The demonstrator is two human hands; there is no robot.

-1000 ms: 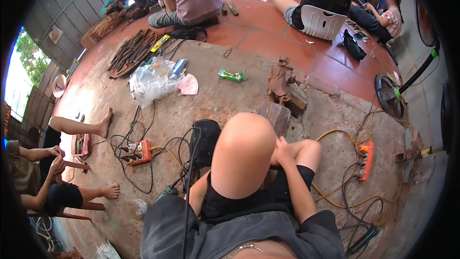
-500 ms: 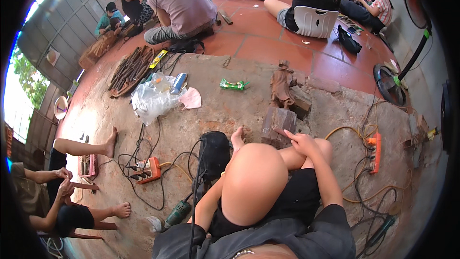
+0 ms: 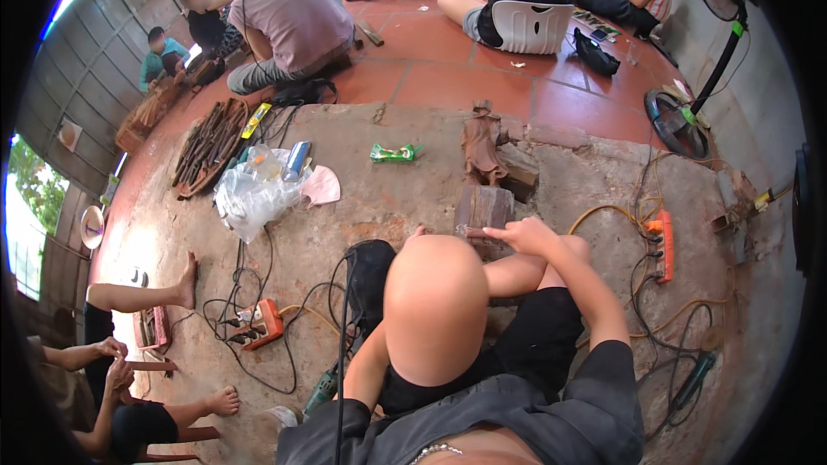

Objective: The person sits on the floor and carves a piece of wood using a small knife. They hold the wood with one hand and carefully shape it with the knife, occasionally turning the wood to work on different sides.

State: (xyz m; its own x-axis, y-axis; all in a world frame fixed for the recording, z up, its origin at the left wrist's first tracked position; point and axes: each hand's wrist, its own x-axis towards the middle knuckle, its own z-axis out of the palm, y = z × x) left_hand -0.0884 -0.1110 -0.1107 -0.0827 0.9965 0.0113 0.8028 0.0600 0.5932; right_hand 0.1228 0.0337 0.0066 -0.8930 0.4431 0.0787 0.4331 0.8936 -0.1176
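Observation:
My right hand [image 3: 527, 236] reaches over my crossed leg with its index finger stretched forward. From its fingertips a thin, brownish piece [image 3: 472, 232] sticks out; its exact kind is too small to tell. The piece lies against the near face of a dark wooden block [image 3: 485, 205]. Behind the block is a carved wooden figure [image 3: 484, 145] in a long robe, with rough wood beside it. My left forearm [image 3: 369, 366] goes behind my raised knee, which hides the left hand.
Orange power strips [image 3: 258, 325] [image 3: 660, 245] with tangled cords lie on both sides. Ahead are a plastic bag [image 3: 250, 198], a pink mask [image 3: 321, 186], a green packet [image 3: 393, 153] and a basket of sticks [image 3: 207, 151]. A person [image 3: 103, 370] sits at left; others sit farther off.
The view has shifted, so most things sit farther left. My right hand and the brownish piece have moved slightly relative to the block, toward its lower near face.

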